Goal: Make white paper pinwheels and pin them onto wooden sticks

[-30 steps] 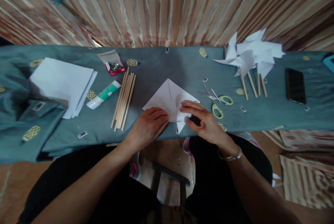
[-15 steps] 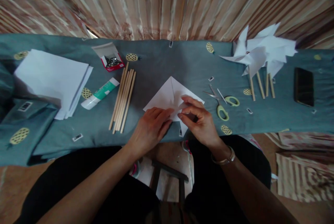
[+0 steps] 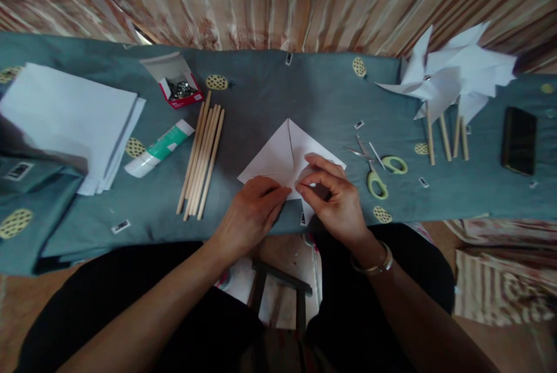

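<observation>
In front of me on the table lies a white sheet of paper (image 3: 276, 155), slit inward from its corners, with one cut flap hanging toward the table's front edge. My left hand (image 3: 255, 205) rests on its left front part, thumb and fingers pressed together at the paper near its middle. Thumb and forefinger of my right hand (image 3: 333, 196) pinch the paper close beside the left fingertips, the other fingers curled above it. What lies right under the fingertips is hidden. Green-handled scissors (image 3: 376, 170) lie to the right of the paper, their blades partly apart.
Wooden sticks (image 3: 202, 158), a glue tube (image 3: 159, 148), an open box of metal pins (image 3: 180, 89) and a paper stack (image 3: 82, 118) are on the left. Paper pinwheels (image 3: 452, 74) on sticks and a phone (image 3: 519, 141) lie right. A curtain (image 3: 270, 2) hangs behind the table.
The view has shifted slightly, so the table's things appear higher and spread outward. Both hands stay at the paper, their fingertips a little closer together.
</observation>
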`<state>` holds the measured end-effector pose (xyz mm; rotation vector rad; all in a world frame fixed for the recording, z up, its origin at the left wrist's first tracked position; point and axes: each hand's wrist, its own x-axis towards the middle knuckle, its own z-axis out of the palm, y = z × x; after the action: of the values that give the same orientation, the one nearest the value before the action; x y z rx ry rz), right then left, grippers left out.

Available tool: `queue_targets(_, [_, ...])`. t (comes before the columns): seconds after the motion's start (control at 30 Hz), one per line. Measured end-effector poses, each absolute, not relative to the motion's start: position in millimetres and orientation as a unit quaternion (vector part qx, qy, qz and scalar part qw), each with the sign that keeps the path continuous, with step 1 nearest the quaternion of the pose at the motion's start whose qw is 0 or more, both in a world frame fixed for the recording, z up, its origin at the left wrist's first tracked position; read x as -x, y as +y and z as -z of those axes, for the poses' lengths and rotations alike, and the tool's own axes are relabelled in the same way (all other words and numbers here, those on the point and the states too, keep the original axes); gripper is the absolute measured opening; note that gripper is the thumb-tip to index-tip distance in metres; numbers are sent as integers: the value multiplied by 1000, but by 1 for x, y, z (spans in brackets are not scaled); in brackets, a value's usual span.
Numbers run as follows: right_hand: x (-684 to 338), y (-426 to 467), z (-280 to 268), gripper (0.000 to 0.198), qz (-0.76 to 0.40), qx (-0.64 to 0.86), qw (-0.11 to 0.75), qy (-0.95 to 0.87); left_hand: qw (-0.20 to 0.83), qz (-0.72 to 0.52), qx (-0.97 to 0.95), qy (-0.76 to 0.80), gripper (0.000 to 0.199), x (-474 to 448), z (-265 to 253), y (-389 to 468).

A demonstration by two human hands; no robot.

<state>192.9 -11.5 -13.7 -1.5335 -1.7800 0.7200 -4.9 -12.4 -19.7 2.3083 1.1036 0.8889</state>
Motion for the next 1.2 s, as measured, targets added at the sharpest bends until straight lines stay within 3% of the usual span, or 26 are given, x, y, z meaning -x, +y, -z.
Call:
queue_targets(0.5, [-194, -12, 12, 6, -244, 577, 323, -710, 219, -316, -832, 400, 21, 5, 21, -12])
queue_targets(0.93, [-194, -18, 16, 34, -173, 530, 301, -774, 214, -308, -833, 407, 22, 5, 22, -12])
queue_targets(1.2, [-191, -19, 18, 38, -141, 516, 278, -798, 207, -315, -836, 400, 22, 4, 22, -11])
